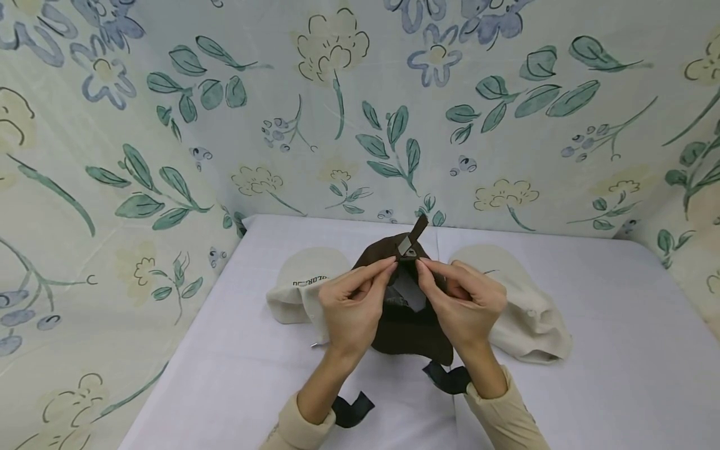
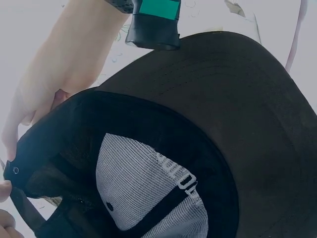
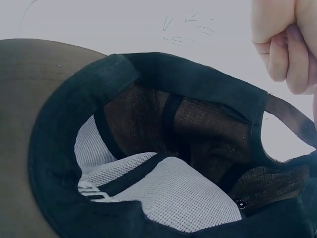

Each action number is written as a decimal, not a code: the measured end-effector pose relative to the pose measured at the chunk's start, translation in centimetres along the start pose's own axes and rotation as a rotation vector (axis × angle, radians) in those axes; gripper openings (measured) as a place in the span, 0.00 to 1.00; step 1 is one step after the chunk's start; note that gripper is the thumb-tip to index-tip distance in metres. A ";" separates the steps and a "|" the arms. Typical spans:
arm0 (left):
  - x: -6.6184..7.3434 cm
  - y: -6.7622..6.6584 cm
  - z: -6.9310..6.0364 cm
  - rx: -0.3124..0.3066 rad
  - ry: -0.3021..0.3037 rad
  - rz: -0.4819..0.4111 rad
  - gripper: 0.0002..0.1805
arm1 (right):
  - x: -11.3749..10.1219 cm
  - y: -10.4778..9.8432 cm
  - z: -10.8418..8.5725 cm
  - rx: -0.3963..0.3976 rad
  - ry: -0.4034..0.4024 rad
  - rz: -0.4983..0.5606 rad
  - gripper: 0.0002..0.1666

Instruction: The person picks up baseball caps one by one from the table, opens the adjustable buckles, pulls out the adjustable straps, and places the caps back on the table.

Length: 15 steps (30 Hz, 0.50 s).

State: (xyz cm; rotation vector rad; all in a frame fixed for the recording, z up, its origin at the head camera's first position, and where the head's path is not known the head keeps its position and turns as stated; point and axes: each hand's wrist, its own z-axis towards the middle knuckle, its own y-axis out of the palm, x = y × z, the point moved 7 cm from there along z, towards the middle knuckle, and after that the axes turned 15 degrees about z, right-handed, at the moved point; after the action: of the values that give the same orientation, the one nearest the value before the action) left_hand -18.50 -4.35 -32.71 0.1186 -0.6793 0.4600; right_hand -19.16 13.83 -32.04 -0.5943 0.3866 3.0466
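A dark brown cap [image 1: 413, 337] is held up over the table, its brim toward me and its inside showing. My left hand [image 1: 354, 306] pinches the left side of its back closure between thumb and forefinger. On the other side, my right hand [image 1: 469, 300] pinches the closure in the same way. Between the fingertips is a small metal clasp [image 1: 404, 245], and a strap end [image 1: 419, 230] sticks up above it. Pale mesh lining [image 2: 143, 178] and a dark sweatband [image 3: 183, 69] show inside the cap in the wrist views.
A beige cap with dark lettering [image 1: 292, 300] lies on the white-covered table [image 1: 225, 362], left of the brown cap. Another beige cap [image 1: 534, 325] lies to the right. Behind the table hangs a flower-printed cloth [image 1: 337, 162]. Black pieces [image 1: 353, 411] jut out at both wrists.
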 end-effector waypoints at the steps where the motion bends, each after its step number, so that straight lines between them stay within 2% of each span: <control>1: 0.0 0.0 0.0 -0.001 0.002 -0.001 0.04 | 0.0 0.0 0.0 0.008 -0.002 0.001 0.04; 8: -0.1 0.3 -0.1 -0.023 0.001 0.008 0.04 | -0.2 -0.3 0.4 0.058 -0.028 -0.005 0.03; 15: 0.2 0.4 -0.1 -0.042 0.018 0.008 0.04 | -0.2 -0.2 0.3 0.025 -0.031 0.017 0.05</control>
State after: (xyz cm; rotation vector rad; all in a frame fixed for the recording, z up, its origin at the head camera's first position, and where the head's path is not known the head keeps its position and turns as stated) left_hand -18.51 -3.90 -32.70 0.0722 -0.6717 0.4536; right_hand -19.09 14.10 -31.73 -0.5443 0.4305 3.0578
